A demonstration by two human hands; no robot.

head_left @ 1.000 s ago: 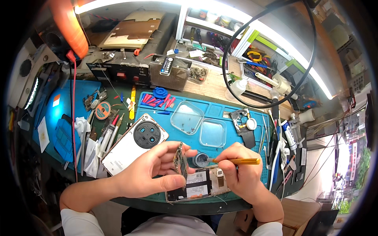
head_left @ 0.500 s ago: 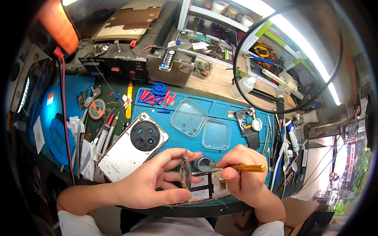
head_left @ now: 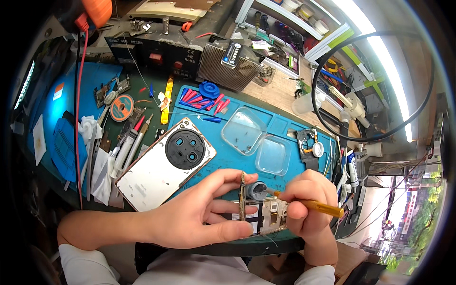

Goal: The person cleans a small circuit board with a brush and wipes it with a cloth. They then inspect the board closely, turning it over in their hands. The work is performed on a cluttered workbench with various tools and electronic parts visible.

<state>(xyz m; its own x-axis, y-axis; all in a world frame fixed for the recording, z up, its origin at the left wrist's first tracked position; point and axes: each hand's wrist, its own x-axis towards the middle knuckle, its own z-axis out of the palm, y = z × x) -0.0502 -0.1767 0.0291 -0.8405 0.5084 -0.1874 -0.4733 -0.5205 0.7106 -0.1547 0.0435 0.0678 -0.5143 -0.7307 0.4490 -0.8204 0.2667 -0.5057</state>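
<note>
Over a blue work mat (head_left: 232,164), a person's left hand (head_left: 204,214) holds a thin circuit board (head_left: 242,199) on edge, forefinger clamped at its far end and thumb at the near one, the other fingers spread apart, while the right hand (head_left: 311,197) closes thumb and fingers around a gold-handled tool (head_left: 327,208), its tip at the mouth of a small jar (head_left: 251,194) with grey contents. That edge grip looks precarious: a slackened thumb could drop the board onto the open phone frame (head_left: 275,222) beneath, and a sideways push of the tool could tip the jar. Seen nearly edge-on, the board has its long axis running outward from the person, faces turned left and right; the tool points left, its handle slanting down to the right.
</note>
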